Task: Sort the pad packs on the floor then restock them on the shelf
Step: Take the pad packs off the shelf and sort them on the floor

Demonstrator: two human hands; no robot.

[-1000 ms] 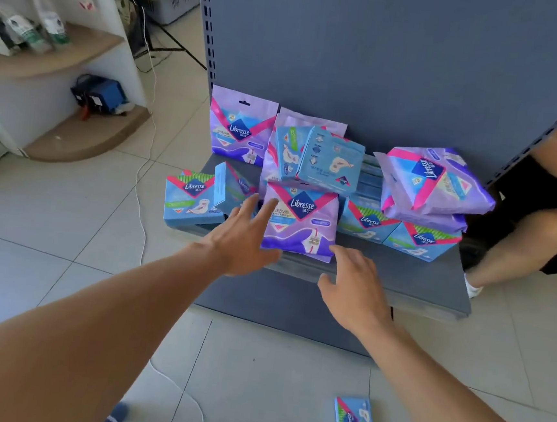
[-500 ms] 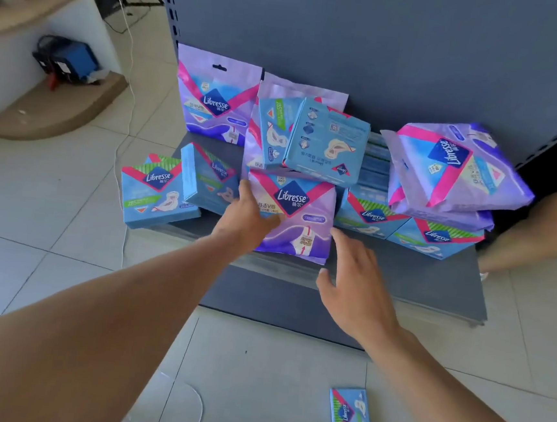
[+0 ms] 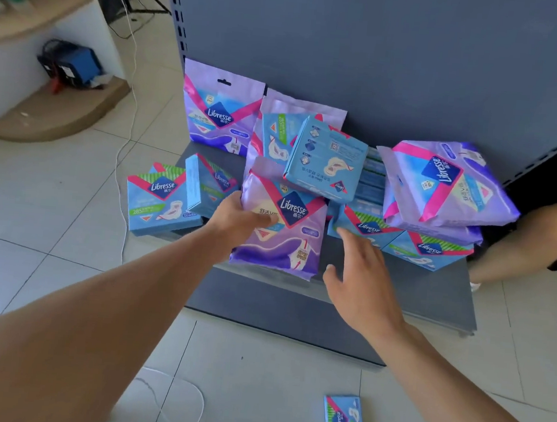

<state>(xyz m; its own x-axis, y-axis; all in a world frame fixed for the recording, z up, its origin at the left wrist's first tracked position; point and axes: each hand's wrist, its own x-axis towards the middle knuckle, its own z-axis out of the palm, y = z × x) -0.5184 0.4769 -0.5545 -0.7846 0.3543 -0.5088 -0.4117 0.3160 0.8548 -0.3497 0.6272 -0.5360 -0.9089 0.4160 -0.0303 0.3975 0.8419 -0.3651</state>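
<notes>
Several blue and purple pad packs lie jumbled on the low grey shelf (image 3: pixel 431 298). My left hand (image 3: pixel 236 217) grips the left edge of a purple pack (image 3: pixel 288 232) at the shelf's front, thumb on its face. My right hand (image 3: pixel 362 282) hovers open just right of that pack, fingers spread over the shelf. Behind stand a purple hanging pack (image 3: pixel 220 111) and tilted blue boxes (image 3: pixel 325 157). Purple packs (image 3: pixel 441 184) are stacked at the right on blue boxes (image 3: pixel 425 249). Two blue boxes (image 3: pixel 160 200) stand at the shelf's left end. One small blue pack (image 3: pixel 343 420) lies on the tiled floor near me.
The grey shelf back panel (image 3: pixel 385 52) rises behind the packs. Another person's bare leg (image 3: pixel 530 243) is at the right edge. A white cable (image 3: pixel 126 130) runs across the floor on the left, by a wooden stand (image 3: pixel 60 111) holding a blue device (image 3: pixel 76 67).
My left hand has closed onto the purple front pack and tilted it up. The view has shifted closer; my right hand stays open beside the pack.
</notes>
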